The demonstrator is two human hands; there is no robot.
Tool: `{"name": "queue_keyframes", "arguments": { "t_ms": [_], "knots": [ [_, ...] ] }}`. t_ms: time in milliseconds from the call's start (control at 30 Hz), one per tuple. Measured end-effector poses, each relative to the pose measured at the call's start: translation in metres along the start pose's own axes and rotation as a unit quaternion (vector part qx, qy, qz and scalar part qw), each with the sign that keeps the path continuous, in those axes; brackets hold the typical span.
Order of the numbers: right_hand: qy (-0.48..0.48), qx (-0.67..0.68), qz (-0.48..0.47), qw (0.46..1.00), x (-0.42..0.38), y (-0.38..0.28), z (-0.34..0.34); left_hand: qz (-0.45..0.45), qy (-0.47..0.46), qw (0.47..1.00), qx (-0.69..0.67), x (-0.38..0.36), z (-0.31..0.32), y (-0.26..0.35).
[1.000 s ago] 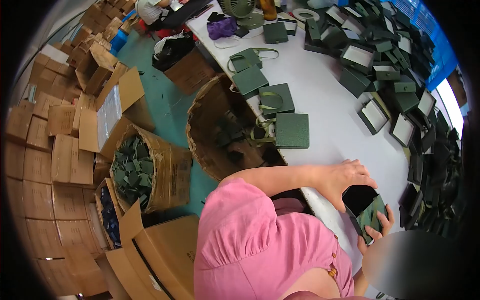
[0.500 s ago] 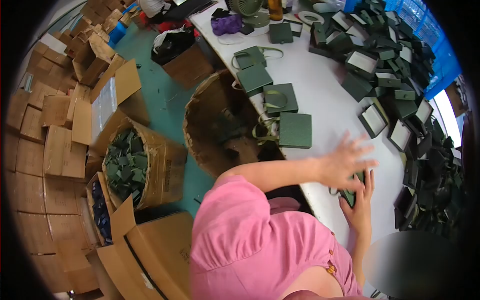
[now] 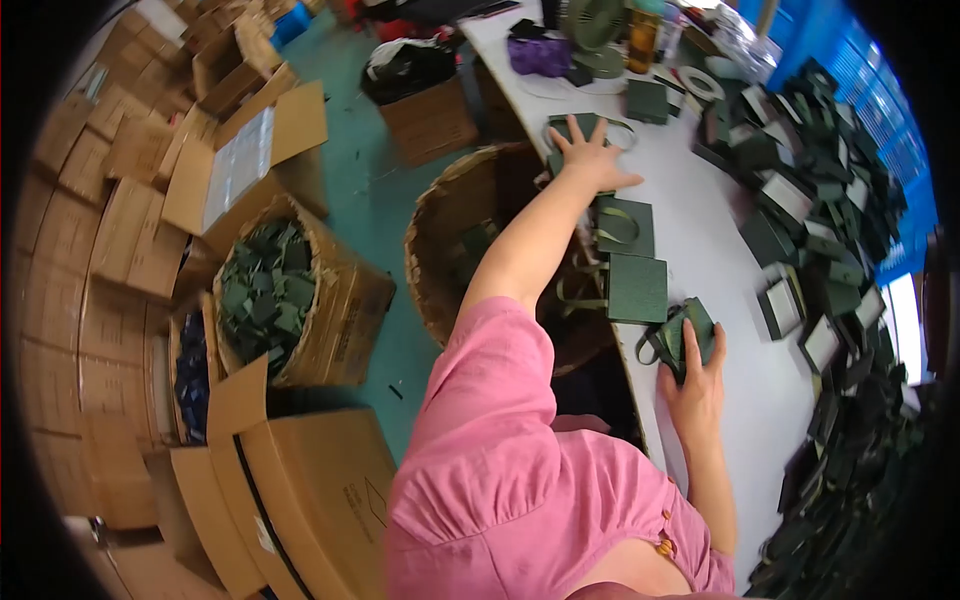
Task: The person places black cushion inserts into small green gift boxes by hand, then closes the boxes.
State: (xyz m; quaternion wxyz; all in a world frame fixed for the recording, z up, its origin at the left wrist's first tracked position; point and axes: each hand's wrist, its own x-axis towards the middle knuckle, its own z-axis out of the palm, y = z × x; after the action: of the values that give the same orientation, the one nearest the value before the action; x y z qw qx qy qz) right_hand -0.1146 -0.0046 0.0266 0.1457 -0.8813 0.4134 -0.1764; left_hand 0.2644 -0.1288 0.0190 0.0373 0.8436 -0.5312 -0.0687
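Note:
My left hand point(image 3: 590, 160) is stretched far forward, fingers spread, lying flat on a dark green flat box point(image 3: 566, 127) with a ribbon loop near the white table's point(image 3: 700, 250) left edge. Two more closed green boxes point(image 3: 637, 288) lie in a row between that hand and me. My right hand point(image 3: 695, 385) is close to my body and grips the near end of a green box with ribbon handles point(image 3: 686, 333), which rests on the table.
A round wicker basket point(image 3: 445, 225) stands on the floor left of the table. A carton full of green pieces point(image 3: 265, 295) and stacked cartons point(image 3: 90, 250) fill the left. Several open dark green boxes point(image 3: 820, 200) are piled along the table's right side. A purple bag point(image 3: 540, 55) lies at the far end.
My left hand has left the box in front of me and reached far forward onto a green box in the row. My right hand keeps the ribbon box, now lying on the table.

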Motion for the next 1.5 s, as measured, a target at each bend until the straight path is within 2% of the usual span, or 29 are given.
{"name": "queue_keyframes", "arguments": {
  "t_ms": [133,167,200,267,300,400,467,500,533,567,600,633,667,700,733,800,867,1000,1067,1100,1133,1200,1267,1333,1433,1500],
  "knots": [
    [-0.051,-0.003,-0.019,0.999,0.022,-0.026,0.008,-0.021,0.033,0.999,-0.006,-0.033,0.005,-0.054],
    [-0.074,0.011,-0.020,0.997,0.028,-0.038,0.011,-0.029,0.060,0.997,-0.044,-0.046,0.006,-0.078],
    [-0.060,0.011,-0.073,0.995,0.032,-0.044,0.021,-0.057,0.054,0.993,-0.093,-0.058,0.004,-0.101],
    [-0.109,0.071,-0.095,0.987,0.044,-0.069,0.031,-0.126,0.052,0.977,-0.161,-0.072,0.018,-0.147],
    [-0.136,0.129,-0.114,0.976,0.049,-0.081,0.035,-0.159,0.082,0.973,-0.143,-0.088,0.018,-0.159],
    [-0.184,0.277,-0.176,0.927,0.058,-0.085,0.042,-0.185,0.117,0.957,-0.189,-0.105,0.018,-0.185],
    [-0.067,0.226,-0.228,0.944,0.064,-0.049,0.046,-0.156,0.174,0.962,-0.141,-0.111,0.015,-0.178],
    [-0.003,0.121,-0.200,0.972,0.072,-0.017,0.045,-0.121,0.200,0.962,-0.143,-0.107,0.013,-0.174],
    [0.077,0.043,-0.204,0.975,0.087,0.016,0.031,-0.083,0.223,0.960,-0.146,-0.101,0.013,-0.166],
    [0.167,-0.108,-0.183,0.963,0.107,0.064,0.018,-0.054,0.241,0.959,-0.139,-0.092,0.012,-0.155],
    [0.239,-0.217,-0.179,0.929,0.130,0.127,0.002,-0.025,0.258,0.957,-0.133,-0.082,0.013,-0.140],
    [0.233,-0.252,-0.103,0.933,0.144,0.181,-0.022,0.000,0.265,0.954,-0.142,-0.071,0.016,-0.121],
    [0.216,-0.313,0.060,0.923,0.151,0.232,-0.033,0.024,0.274,0.950,-0.150,-0.059,0.020,-0.100],
    [0.209,-0.392,0.143,0.884,0.156,0.274,-0.038,0.061,0.252,0.953,-0.158,-0.043,0.027,-0.077],
    [0.214,-0.392,0.136,0.884,0.158,0.304,-0.042,0.101,0.231,0.954,-0.164,-0.025,0.032,-0.050],
    [0.071,-0.422,0.207,0.880,0.158,0.294,-0.052,0.136,0.179,0.957,-0.184,-0.008,0.038,0.019],
    [0.001,-0.437,0.215,0.873,0.150,0.254,-0.056,0.192,0.109,0.953,-0.208,0.010,0.045,0.084],
    [0.103,-0.372,0.082,0.919,0.113,0.262,-0.047,0.242,0.029,0.924,-0.294,0.014,0.054,0.201],
    [0.192,-0.293,-0.061,0.935,0.098,0.275,-0.037,0.210,0.023,0.914,-0.347,0.004,0.071,0.251],
    [0.190,-0.272,-0.085,0.939,0.090,0.282,-0.030,0.205,0.024,0.905,-0.372,-0.005,0.076,0.266],
    [0.190,-0.251,-0.107,0.943,0.084,0.279,-0.029,0.203,0.023,0.896,-0.394,-0.015,0.079,0.278],
    [0.070,-0.116,0.035,0.990,0.062,0.278,-0.021,0.198,0.008,0.870,-0.451,-0.029,0.080,0.283],
    [0.084,-0.073,0.051,0.993,0.045,0.242,-0.018,0.217,-0.029,0.829,-0.515,-0.057,0.067,0.279],
    [0.080,-0.064,0.047,0.994,0.034,0.193,-0.027,0.286,0.026,0.826,-0.485,-0.072,0.087,0.284],
    [0.122,-0.054,0.023,0.991,0.015,0.158,-0.015,0.392,0.025,0.771,-0.501,-0.099,0.107,0.276],
    [0.142,-0.038,0.033,0.989,0.004,0.136,-0.012,0.417,0.048,0.756,-0.503,-0.115,0.114,0.266]
  ]
}}
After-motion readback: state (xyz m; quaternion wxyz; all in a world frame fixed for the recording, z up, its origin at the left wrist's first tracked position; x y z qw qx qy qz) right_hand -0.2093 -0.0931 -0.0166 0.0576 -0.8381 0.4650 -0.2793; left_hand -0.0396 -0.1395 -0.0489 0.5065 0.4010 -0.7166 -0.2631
